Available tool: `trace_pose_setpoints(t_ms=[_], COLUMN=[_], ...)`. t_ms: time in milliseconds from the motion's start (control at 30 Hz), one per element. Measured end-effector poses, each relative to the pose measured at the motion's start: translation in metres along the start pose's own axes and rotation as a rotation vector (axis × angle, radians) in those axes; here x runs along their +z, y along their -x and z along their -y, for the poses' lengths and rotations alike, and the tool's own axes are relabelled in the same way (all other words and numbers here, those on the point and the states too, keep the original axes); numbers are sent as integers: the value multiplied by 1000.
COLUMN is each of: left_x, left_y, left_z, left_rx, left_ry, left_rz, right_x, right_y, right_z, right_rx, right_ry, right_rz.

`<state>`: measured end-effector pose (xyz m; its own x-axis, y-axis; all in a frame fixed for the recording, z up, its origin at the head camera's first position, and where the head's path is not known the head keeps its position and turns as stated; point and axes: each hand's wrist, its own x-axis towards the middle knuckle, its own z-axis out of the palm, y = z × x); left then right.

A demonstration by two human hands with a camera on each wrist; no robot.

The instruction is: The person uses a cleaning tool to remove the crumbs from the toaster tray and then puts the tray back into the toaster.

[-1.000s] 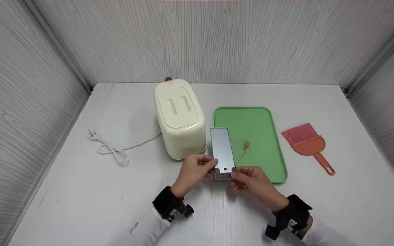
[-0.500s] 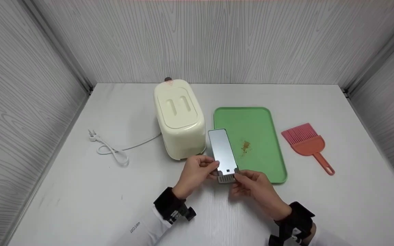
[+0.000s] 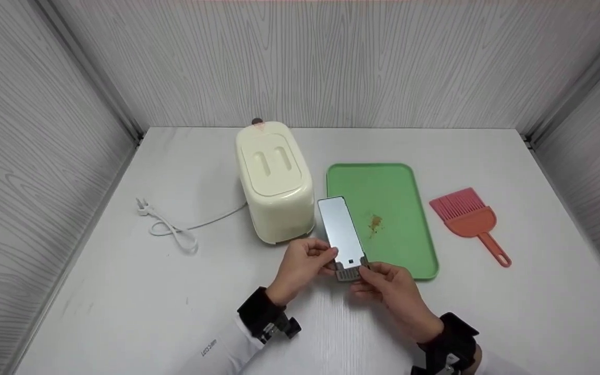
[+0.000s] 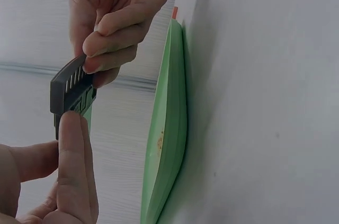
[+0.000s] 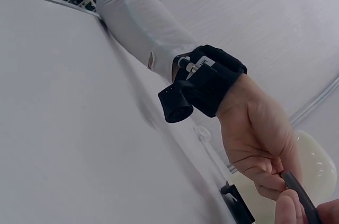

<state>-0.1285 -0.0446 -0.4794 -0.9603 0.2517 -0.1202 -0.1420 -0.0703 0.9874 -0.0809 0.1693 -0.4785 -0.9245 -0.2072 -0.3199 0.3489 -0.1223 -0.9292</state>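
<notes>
A toaster's crumb tray, a long shiny plate with a dark slotted end, is held between both hands in the head view. My left hand pinches its left edge near the slotted end, thumb on top. On the opposite side, my right hand pinches the end's right corner between thumb and fingers. The left wrist view shows the slotted end raised above the level of the green tray. Brown crumbs lie on that green tray, just right of the plate. The cream toaster stands left of the plate.
The toaster's white cord and plug lie looped at the left. To the right of the green tray rest a pink brush and an orange dustpan. Pale wood-grain panels enclose the table at the back and sides.
Both hands have shifted the crumb tray slightly right and towards me, turning its far end a little left. The toaster, green tray, crumbs and brush have stayed put.
</notes>
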Motion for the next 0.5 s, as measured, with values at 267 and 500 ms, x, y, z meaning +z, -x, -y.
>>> trace_pose_setpoints(t_ms=[267,500], left_x=[-5,-18], left_y=[3,5], left_z=[-5,-17], left_rx=[35,91], left_ry=[-9,-17], left_rz=[-49,-96], right_x=[-6,-8], right_y=[1,7], right_z=[0,-3], right_rx=[9,5], right_ry=[9,22], right_rz=[44,91])
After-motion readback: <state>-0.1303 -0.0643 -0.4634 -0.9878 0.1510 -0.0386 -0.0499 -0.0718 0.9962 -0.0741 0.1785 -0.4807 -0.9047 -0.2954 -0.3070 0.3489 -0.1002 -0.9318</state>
